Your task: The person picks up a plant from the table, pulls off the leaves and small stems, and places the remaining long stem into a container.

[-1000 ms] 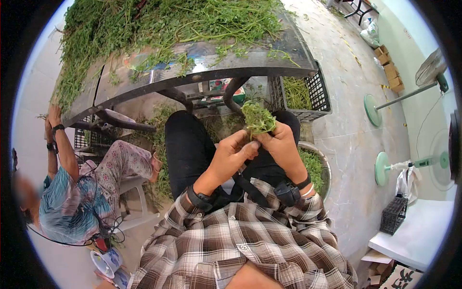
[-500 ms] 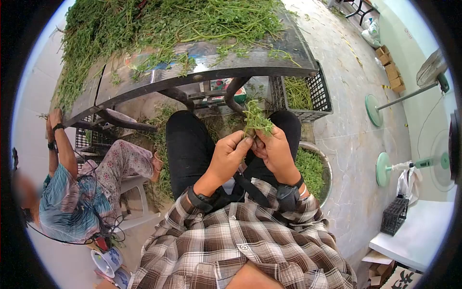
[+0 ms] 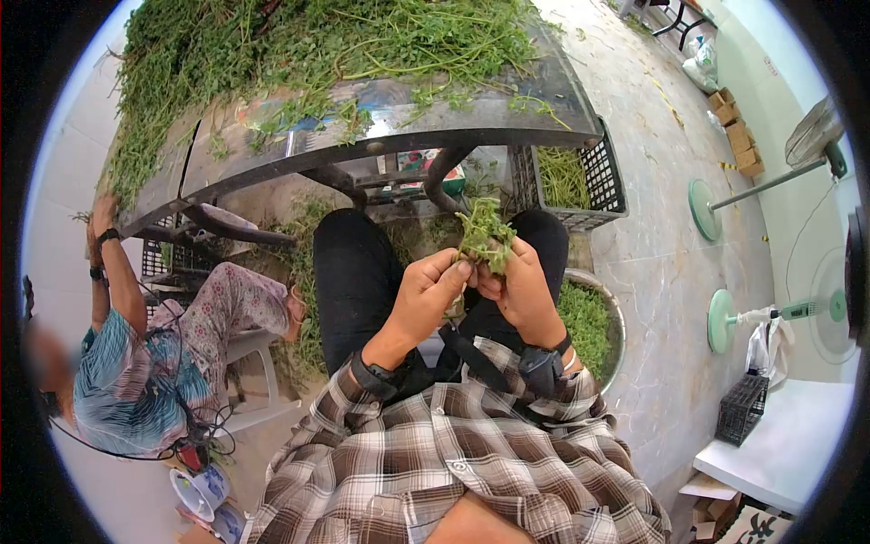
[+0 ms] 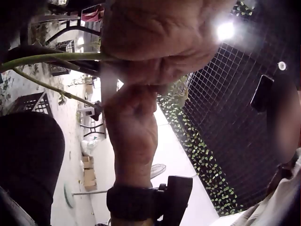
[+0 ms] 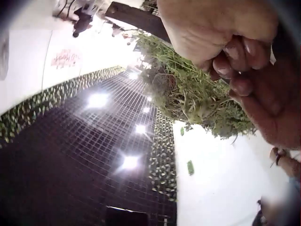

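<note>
A small sprig of leafy greens [image 3: 487, 238] stands up between my two hands, above the lap. My left hand [image 3: 424, 288] pinches it low down on its left side, thumb against curled fingers. From the right, my right hand [image 3: 528, 290] grips the same greens, leaves showing above its thumb. In the left wrist view a thin green stem [image 4: 51, 57] runs out leftward from beside my left hand [image 4: 162, 33]. The right wrist view has the curled fingertips of both hands close together; the greens between them are hidden there.
Leafy stems are heaped on the dark table [image 3: 390, 104] ahead. A black crate [image 3: 594, 186] of stems stands under its right end; a round basket [image 3: 618, 335] of greens is beside my right knee. Another person [image 3: 136, 363] sits at left, hands at the table edge. Green fans [image 3: 720, 319] stand right.
The greens between my hands spread out, then bunched again, with leaves now leaning toward the right hand. The right hand has shifted slightly lower; the left has moved only a little.
</note>
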The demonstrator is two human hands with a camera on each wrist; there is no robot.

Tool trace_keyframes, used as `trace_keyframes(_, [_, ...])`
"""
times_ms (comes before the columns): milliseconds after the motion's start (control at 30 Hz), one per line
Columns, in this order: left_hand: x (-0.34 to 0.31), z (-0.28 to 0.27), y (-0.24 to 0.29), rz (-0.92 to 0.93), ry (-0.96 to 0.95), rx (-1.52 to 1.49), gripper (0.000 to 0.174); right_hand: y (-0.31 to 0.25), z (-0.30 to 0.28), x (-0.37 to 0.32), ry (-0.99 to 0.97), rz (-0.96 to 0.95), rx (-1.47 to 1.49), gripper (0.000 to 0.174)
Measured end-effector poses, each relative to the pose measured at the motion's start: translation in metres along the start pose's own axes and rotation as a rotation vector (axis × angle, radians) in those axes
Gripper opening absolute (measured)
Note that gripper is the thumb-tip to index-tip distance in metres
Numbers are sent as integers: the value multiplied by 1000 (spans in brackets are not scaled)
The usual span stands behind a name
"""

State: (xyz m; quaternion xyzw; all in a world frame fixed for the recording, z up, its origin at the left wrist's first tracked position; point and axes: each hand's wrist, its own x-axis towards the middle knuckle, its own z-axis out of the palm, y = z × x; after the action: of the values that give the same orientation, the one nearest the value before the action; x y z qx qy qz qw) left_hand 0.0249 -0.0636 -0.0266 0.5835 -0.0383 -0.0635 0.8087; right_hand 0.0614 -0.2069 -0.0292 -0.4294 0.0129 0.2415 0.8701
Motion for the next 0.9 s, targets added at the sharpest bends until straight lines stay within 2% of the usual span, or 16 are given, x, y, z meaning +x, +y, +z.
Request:
trace_keyframes(67, [-1,-3,3,-80,-17,79,26,-1,-4,1,-28,-33,-79,17])
trace_keyframes(200, [-3,1,-1,-72,-29,143,25,-3,-7,0,-90,-87,-258,16])
trace_keyframes(300, [-2,-1,-8,-64,-38,116,22,-9,-2,-3,-61,-92,-345,13])
trace_keyframes(433, [-1,3,-8,-54,-36,150,23,-10,-3,-4,-117,-178,-368,13])
trace_keyframes(600, [0,6,-6,-5,36,144,23,-5,-5,-7,-37,-237,-398,14])
trace_keyframes(633, [1,5,-5,21,6,247,20,-2,-6,-8,-37,-239,-397,14])
trace_keyframes(667, [1,4,-3,48,-25,351,19,1,-8,-8,-10,-188,-332,13])
trace_keyframes(733, [0,6,3,13,-59,332,19,1,-10,-8,17,-137,-265,13])
trace_keyframes(800, [-2,5,5,-20,-92,312,21,-7,-10,-10,-57,96,155,19])
trace_keyframes(900, [-3,4,4,-81,-184,235,22,-11,-17,-13,-55,149,262,16])
